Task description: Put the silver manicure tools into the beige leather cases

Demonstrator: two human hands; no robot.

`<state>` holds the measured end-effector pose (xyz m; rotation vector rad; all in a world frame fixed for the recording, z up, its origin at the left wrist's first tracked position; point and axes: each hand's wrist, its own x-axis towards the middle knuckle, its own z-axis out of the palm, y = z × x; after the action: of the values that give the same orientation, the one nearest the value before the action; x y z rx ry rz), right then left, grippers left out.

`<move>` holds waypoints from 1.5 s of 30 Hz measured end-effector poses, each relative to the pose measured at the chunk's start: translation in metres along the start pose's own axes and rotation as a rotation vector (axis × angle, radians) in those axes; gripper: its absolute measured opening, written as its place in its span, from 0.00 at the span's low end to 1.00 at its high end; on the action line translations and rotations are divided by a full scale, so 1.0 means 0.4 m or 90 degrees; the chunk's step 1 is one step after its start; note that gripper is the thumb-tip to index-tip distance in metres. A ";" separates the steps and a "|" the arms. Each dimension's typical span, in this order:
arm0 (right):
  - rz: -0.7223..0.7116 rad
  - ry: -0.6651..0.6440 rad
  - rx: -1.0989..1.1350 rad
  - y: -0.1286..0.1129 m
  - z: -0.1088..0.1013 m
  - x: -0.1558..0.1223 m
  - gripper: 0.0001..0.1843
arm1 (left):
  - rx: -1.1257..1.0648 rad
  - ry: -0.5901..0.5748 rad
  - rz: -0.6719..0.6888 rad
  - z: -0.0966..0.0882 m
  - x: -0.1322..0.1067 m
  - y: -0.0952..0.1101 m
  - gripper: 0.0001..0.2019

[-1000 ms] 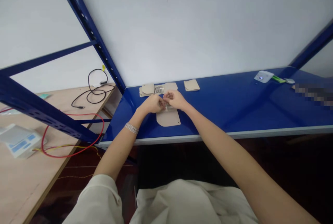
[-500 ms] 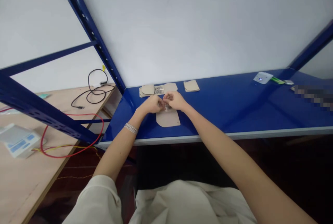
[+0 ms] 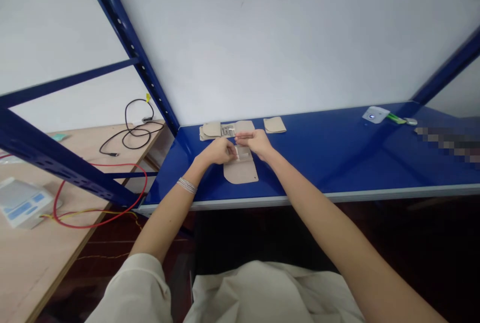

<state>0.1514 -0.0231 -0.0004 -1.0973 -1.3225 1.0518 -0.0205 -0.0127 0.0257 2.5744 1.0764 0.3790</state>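
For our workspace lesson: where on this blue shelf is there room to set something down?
Bare: the blue shelf between the lone tan piece and the white device, to its front edge. Crowded: the left end, with left hand, right hand, tan sheet, stack.

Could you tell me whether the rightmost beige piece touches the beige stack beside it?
Apart: the head view shows bare blue shelf between the rightmost beige piece and the beige stack.

So I'm seeing a glossy blue counter (image 3: pixel 337 163) with one tan piece (image 3: pixel 240 172) near its front edge, more tan cutouts (image 3: pixel 211 129) by the wall, and a white gadget (image 3: pixel 375 114) far right.
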 end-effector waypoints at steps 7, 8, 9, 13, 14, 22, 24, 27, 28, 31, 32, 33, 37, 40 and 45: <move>-0.013 -0.013 -0.097 -0.002 -0.005 -0.006 0.10 | 0.006 0.002 -0.005 -0.003 -0.003 0.003 0.08; -0.012 -0.015 -0.106 -0.001 -0.006 -0.005 0.10 | 0.007 0.003 -0.006 -0.004 -0.003 0.003 0.08; -0.009 -0.021 -0.113 0.001 -0.007 -0.004 0.10 | 0.008 0.002 -0.007 -0.004 -0.003 0.004 0.08; -0.005 -0.050 -0.152 0.009 -0.008 -0.001 0.12 | 0.011 0.002 -0.009 -0.004 -0.003 0.006 0.08; -0.008 -0.054 -0.163 0.011 -0.008 0.000 0.10 | 0.013 0.003 -0.010 -0.004 -0.003 0.007 0.09; -0.032 -0.082 -0.246 0.007 -0.015 -0.003 0.06 | 0.031 0.003 -0.018 -0.008 -0.005 0.011 0.09; -0.045 -0.084 -0.266 0.002 -0.015 -0.006 0.06 | 0.034 0.000 -0.027 -0.010 -0.005 0.011 0.09; -0.066 -0.089 -0.290 -0.007 -0.012 -0.013 0.06 | 0.036 -0.007 -0.037 -0.011 -0.004 0.009 0.10; -0.073 -0.092 -0.296 -0.009 -0.011 -0.015 0.06 | 0.037 -0.009 -0.039 -0.011 -0.004 0.008 0.10; -0.088 -0.100 -0.309 -0.014 -0.008 -0.019 0.06 | 0.041 -0.011 -0.038 -0.010 -0.005 0.007 0.10; -0.092 -0.103 -0.312 -0.015 -0.007 -0.020 0.06 | 0.043 -0.011 -0.036 -0.009 -0.005 0.007 0.10; -0.094 -0.105 -0.315 -0.015 -0.006 -0.021 0.06 | 0.044 -0.010 -0.035 -0.009 -0.005 0.008 0.10; -0.105 -0.105 -0.320 -0.012 -0.005 -0.020 0.06 | 0.047 -0.010 -0.029 -0.008 -0.005 0.009 0.11; -0.107 -0.100 -0.319 -0.010 -0.006 -0.018 0.05 | 0.047 -0.009 -0.018 -0.009 -0.005 0.009 0.10; -0.099 -0.101 -0.315 -0.013 -0.009 -0.017 0.05 | 0.043 -0.013 0.004 -0.009 -0.007 0.008 0.09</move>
<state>0.1547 -0.0306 0.0037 -1.2612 -1.8262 0.7224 -0.0216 -0.0161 0.0299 2.6363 1.0922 0.3231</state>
